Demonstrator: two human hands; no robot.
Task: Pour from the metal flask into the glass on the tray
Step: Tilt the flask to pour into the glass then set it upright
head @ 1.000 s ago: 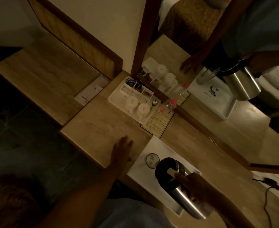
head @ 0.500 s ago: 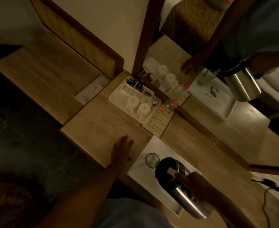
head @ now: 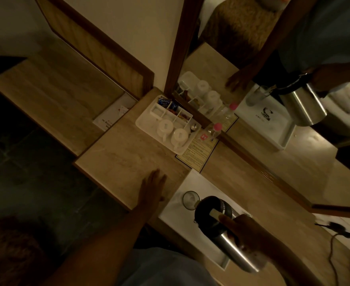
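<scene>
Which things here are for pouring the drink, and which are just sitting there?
For the pouring: metal flask, tipped in the right hand; glass; white tray under it.

Just sitting there: cup organiser with two white cups, pink-capped bottle, printed card, left hand flat on the counter.

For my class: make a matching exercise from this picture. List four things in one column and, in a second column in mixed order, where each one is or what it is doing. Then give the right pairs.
Things:
1. metal flask
2. glass
3. left hand
4. two white cups

Places or states:
A. flat on the wooden counter
B. upside down in the white organiser by the mirror
C. tilted, gripped by the right hand
D. upright on the white tray, at the flask's spout

Pairs: 1-C, 2-D, 3-A, 4-B
</scene>
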